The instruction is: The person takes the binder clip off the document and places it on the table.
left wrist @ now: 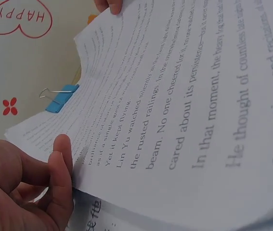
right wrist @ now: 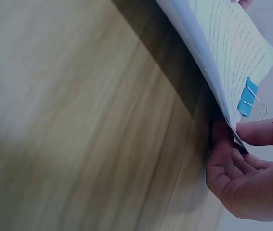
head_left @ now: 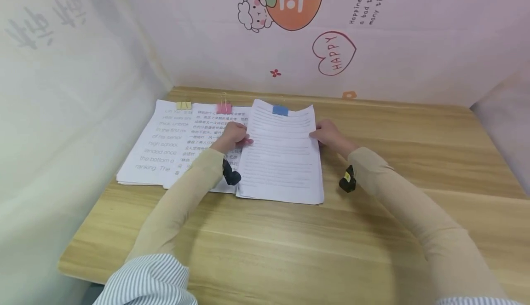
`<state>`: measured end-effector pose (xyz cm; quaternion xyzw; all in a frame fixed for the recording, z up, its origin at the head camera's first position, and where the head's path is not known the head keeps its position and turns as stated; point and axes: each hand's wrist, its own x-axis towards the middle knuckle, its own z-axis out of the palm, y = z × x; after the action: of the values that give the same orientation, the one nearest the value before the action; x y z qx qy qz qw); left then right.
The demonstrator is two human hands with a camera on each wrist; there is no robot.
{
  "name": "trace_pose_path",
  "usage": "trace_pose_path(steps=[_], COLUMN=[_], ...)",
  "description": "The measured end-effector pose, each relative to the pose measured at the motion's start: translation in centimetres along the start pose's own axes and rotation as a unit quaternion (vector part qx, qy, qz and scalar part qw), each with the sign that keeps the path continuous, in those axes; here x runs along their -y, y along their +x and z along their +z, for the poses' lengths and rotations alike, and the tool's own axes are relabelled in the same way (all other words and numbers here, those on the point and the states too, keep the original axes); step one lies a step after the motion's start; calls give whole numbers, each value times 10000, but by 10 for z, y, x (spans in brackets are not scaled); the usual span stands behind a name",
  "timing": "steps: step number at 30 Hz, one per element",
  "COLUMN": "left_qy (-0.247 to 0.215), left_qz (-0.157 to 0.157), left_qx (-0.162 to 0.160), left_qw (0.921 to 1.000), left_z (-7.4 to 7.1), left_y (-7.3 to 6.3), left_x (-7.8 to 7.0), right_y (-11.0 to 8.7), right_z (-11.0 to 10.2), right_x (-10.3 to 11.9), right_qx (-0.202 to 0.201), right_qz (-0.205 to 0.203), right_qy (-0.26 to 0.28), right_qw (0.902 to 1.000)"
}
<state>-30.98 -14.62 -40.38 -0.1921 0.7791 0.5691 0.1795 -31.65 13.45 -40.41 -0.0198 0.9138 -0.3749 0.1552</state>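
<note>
A stack of printed sheets (head_left: 279,158) has a blue binder clip (head_left: 280,110) on its top edge. My left hand (head_left: 233,137) pinches the stack's left edge. On the opposite edge, my right hand (head_left: 330,137) grips the sheets between thumb and fingers. In the right wrist view the right hand (right wrist: 247,163) has its thumb on top, fingers curled underneath, and the paper edge bows up over the table. English text covers the top sheet (left wrist: 184,106) in the left wrist view, where the left hand (left wrist: 35,183) holds its edge.
Left of the held stack lie two more stacks, one with a yellow clip (head_left: 184,106) and large English print (head_left: 159,144), one with a pink clip (head_left: 224,108) and Chinese print (head_left: 207,130). The wooden table (head_left: 256,240) meets a printed cloth wall (head_left: 406,56) behind.
</note>
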Motion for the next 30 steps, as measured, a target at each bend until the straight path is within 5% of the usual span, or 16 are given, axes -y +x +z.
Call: trace_pose_path(steps=[9,13,18,30], left_qy=[-19,-136,-208,-20], left_qz=[81,63,0,-89], left_qx=[499,693,850,1125], left_qw=[9987,9975,9962,9936], left_z=[27,38,49,61], left_y=[-21,-26,-35,-44], left_x=[-4,-2,0,4], right_y=[-18,-25,-31,-44], right_z=[-24,-36,-47,-50], right_x=[-26,-39,-47,-58], right_qx=[-176,56,326,160], right_qz=[149,409,773,986], right_qy=[-126,636,1732,2219], right_qw=[9997,9971,9813,9700])
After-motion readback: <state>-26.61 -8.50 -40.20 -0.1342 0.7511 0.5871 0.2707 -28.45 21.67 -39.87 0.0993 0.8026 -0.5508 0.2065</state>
